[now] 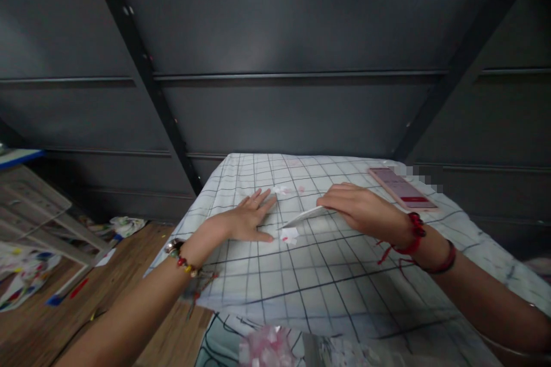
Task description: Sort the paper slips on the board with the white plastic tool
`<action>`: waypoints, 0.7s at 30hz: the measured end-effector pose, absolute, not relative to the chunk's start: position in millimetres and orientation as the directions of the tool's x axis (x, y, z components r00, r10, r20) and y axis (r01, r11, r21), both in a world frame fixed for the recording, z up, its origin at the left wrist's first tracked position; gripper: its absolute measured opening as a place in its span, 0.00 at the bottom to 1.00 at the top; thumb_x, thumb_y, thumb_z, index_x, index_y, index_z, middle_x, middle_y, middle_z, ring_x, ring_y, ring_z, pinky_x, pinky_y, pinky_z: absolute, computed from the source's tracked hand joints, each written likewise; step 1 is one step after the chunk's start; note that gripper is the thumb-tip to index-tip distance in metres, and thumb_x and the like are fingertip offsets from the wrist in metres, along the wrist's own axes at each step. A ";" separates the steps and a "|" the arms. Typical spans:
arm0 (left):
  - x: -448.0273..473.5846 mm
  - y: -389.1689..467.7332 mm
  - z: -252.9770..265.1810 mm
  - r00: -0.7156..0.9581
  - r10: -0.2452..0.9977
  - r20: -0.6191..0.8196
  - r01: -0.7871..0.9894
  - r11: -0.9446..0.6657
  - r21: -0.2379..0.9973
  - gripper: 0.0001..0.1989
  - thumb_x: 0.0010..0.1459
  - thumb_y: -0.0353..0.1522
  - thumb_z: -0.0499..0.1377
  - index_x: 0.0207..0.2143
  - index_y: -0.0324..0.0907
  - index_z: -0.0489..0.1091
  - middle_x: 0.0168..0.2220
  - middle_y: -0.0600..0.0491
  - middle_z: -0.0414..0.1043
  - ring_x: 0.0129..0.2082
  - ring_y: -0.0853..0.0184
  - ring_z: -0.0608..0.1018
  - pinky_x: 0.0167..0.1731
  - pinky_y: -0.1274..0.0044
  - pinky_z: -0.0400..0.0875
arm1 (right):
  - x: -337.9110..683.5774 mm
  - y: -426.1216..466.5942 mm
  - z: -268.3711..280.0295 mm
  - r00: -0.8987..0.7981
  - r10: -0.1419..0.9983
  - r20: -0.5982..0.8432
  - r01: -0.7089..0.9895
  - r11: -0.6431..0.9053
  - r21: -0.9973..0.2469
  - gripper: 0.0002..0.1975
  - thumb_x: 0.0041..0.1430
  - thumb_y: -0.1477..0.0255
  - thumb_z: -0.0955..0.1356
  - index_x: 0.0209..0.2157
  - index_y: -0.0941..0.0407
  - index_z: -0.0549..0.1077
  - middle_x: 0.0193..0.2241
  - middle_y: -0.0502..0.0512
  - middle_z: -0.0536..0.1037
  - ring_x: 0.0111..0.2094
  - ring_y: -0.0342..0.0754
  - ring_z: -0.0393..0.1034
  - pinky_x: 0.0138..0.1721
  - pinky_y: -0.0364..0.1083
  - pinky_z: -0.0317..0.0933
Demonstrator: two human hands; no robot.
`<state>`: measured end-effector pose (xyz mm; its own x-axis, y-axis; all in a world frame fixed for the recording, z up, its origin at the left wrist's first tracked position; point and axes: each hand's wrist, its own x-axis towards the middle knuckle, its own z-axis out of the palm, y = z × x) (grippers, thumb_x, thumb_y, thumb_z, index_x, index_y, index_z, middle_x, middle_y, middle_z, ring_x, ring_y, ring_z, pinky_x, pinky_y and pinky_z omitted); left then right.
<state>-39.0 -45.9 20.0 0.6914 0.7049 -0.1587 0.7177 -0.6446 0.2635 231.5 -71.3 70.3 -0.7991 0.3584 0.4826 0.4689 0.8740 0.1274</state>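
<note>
My left hand (249, 221) lies flat with its fingers spread on a white cloth with a dark grid (275, 275). In my right hand (355, 206), the fingers are closed on a thin, flat white piece (305, 217); its exact kind I cannot make out. The piece slants down to the left, its tip close to a small white scrap with a red mark (289, 235). Beyond the fingertips of my left hand lies another small whitish scrap (282, 190), with a faint pink spot (302, 189) beside it.
A pink-edged phone (403, 189) lies at the right of the cloth. Pink, clear-wrapped items (267, 347) sit at the near edge. Behind the table stands a dark panel wall (279, 117). To the left are a pale stand (47, 212) and a wooden floor (142, 264).
</note>
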 end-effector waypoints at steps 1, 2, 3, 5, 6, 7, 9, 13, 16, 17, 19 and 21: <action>-36.8 -55.4 20.8 0.716 0.672 -0.188 0.694 -0.660 0.286 0.49 0.49 0.52 0.56 0.62 0.39 0.34 0.62 0.39 0.24 0.60 0.49 0.33 0.55 0.59 0.38 | 235.1 -76.9 71.4 -0.808 0.356 0.470 0.461 0.879 0.126 0.14 0.53 0.85 0.57 0.33 0.58 0.70 0.27 0.51 0.74 0.30 0.42 0.66 0.34 0.42 0.61; -35.2 -65.0 20.9 0.733 0.647 -0.208 0.677 -0.669 0.306 0.50 0.48 0.53 0.56 0.62 0.38 0.35 0.62 0.38 0.25 0.60 0.49 0.34 0.55 0.59 0.38 | 239.3 -82.9 72.8 -0.812 0.356 0.462 0.455 0.883 0.120 0.14 0.53 0.85 0.57 0.34 0.58 0.70 0.27 0.51 0.74 0.30 0.42 0.66 0.34 0.42 0.61; -34.4 -74.3 20.3 0.750 0.624 -0.219 0.659 -0.680 0.321 0.49 0.49 0.53 0.55 0.62 0.38 0.36 0.62 0.38 0.26 0.60 0.49 0.34 0.55 0.59 0.38 | 243.5 -89.0 74.2 -0.815 0.355 0.458 0.449 0.886 0.113 0.14 0.53 0.85 0.57 0.34 0.58 0.70 0.27 0.51 0.74 0.30 0.42 0.66 0.34 0.42 0.61; -34.3 -90.3 17.7 0.767 0.602 -0.221 0.640 -0.695 0.329 0.46 0.51 0.54 0.53 0.62 0.39 0.37 0.62 0.39 0.28 0.60 0.49 0.35 0.55 0.57 0.36 | 251.1 -100.4 76.9 -0.814 0.351 0.463 0.444 0.890 0.106 0.15 0.53 0.85 0.57 0.34 0.58 0.70 0.26 0.51 0.73 0.29 0.41 0.66 0.34 0.42 0.61; -34.6 -96.7 16.2 0.769 0.601 -0.218 0.638 -0.697 0.329 0.44 0.52 0.53 0.52 0.62 0.40 0.38 0.62 0.39 0.28 0.60 0.49 0.35 0.55 0.57 0.35 | 253.9 -105.2 77.5 -0.808 0.349 0.475 0.449 0.887 0.111 0.15 0.53 0.85 0.57 0.34 0.57 0.69 0.26 0.51 0.73 0.29 0.41 0.66 0.34 0.42 0.62; -34.7 -101.9 14.9 0.769 0.602 -0.216 0.638 -0.698 0.326 0.44 0.53 0.53 0.52 0.62 0.40 0.38 0.62 0.40 0.28 0.60 0.50 0.35 0.55 0.57 0.35 | 255.9 -109.4 77.6 -0.797 0.348 0.494 0.459 0.880 0.120 0.14 0.53 0.85 0.57 0.35 0.58 0.69 0.26 0.51 0.73 0.30 0.42 0.66 0.35 0.43 0.62; -33.2 -109.9 13.3 0.765 0.606 -0.218 0.642 -0.698 0.318 0.45 0.52 0.54 0.52 0.62 0.40 0.37 0.62 0.40 0.28 0.60 0.50 0.35 0.55 0.57 0.35 | 257.7 -116.1 75.4 -0.771 0.335 0.541 0.473 0.871 0.135 0.14 0.53 0.84 0.57 0.35 0.58 0.69 0.27 0.52 0.74 0.31 0.43 0.67 0.36 0.44 0.62; -23.4 -121.8 16.1 0.748 0.613 -0.254 0.663 -0.695 0.277 0.46 0.51 0.54 0.52 0.62 0.37 0.37 0.62 0.39 0.27 0.60 0.49 0.34 0.54 0.57 0.34 | 259.5 -131.2 68.5 -0.779 0.361 0.512 0.461 0.884 0.079 0.14 0.52 0.85 0.57 0.35 0.58 0.69 0.27 0.52 0.74 0.30 0.42 0.66 0.35 0.44 0.63; -14.4 -130.6 19.8 0.739 0.617 -0.269 0.673 -0.690 0.267 0.45 0.52 0.54 0.52 0.62 0.37 0.38 0.62 0.39 0.27 0.60 0.49 0.34 0.54 0.57 0.33 | 267.0 -150.4 70.5 -0.787 0.406 0.465 0.476 0.879 0.039 0.17 0.50 0.87 0.56 0.34 0.57 0.69 0.27 0.51 0.73 0.30 0.42 0.66 0.33 0.43 0.63; -11.8 -133.1 20.4 0.743 0.614 -0.267 0.670 -0.692 0.270 0.45 0.52 0.54 0.52 0.62 0.38 0.38 0.62 0.40 0.28 0.60 0.49 0.34 0.54 0.57 0.34 | 270.9 -158.1 72.7 -0.782 0.426 0.455 0.491 0.871 0.028 0.17 0.50 0.87 0.56 0.34 0.57 0.69 0.26 0.51 0.73 0.29 0.42 0.66 0.32 0.43 0.63; -6.7 -137.3 20.1 0.756 0.599 -0.264 0.654 -0.705 0.274 0.46 0.50 0.54 0.54 0.62 0.39 0.38 0.62 0.40 0.28 0.60 0.48 0.35 0.54 0.57 0.34 | 280.4 -174.0 77.3 -0.763 0.477 0.436 0.529 0.849 -0.004 0.17 0.49 0.87 0.56 0.32 0.56 0.69 0.25 0.50 0.72 0.28 0.42 0.66 0.30 0.42 0.62; -2.0 -139.9 18.0 0.777 0.570 -0.267 0.628 -0.729 0.271 0.48 0.49 0.54 0.55 0.62 0.39 0.38 0.62 0.40 0.27 0.60 0.48 0.35 0.54 0.56 0.34 | 290.9 -189.4 80.2 -0.737 0.512 0.442 0.554 0.831 -0.038 0.17 0.49 0.86 0.56 0.31 0.55 0.69 0.23 0.49 0.71 0.26 0.41 0.65 0.28 0.41 0.61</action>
<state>-2.0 -139.9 18.0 0.7770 0.5702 -0.2665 0.6282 -0.7295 0.2707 290.9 -189.4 80.2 -0.7370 0.5118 0.4416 0.5544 0.8314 -0.0382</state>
